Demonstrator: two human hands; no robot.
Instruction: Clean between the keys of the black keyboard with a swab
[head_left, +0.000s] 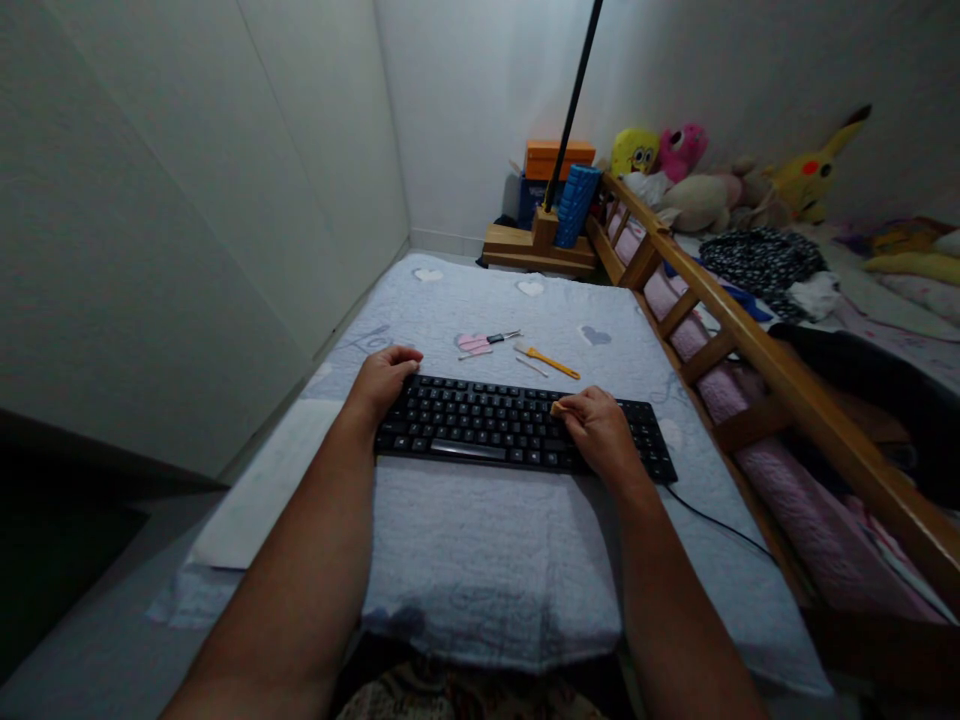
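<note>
A black keyboard (480,425) lies flat on a pale cloth with heart patterns (480,530). My left hand (384,385) grips the keyboard's far left corner, thumb at its edge. Over the right part of the keys, my right hand (598,428) pinches a small tan piece (558,409), perhaps sponge or cloth, against them. Beyond the keyboard lie an orange-handled brush (553,362), a cotton swab (532,367), another thin swab-like stick (475,355) and a slim tool with a dark grip and thin tip (496,339).
The keyboard's cable (720,520) runs off to the right. A wooden bed rail (727,325) borders the table on that side, with plush toys behind it. At the back stand a black pole (576,95) on a wooden base, a blue roller (576,205) and an orange box (556,158).
</note>
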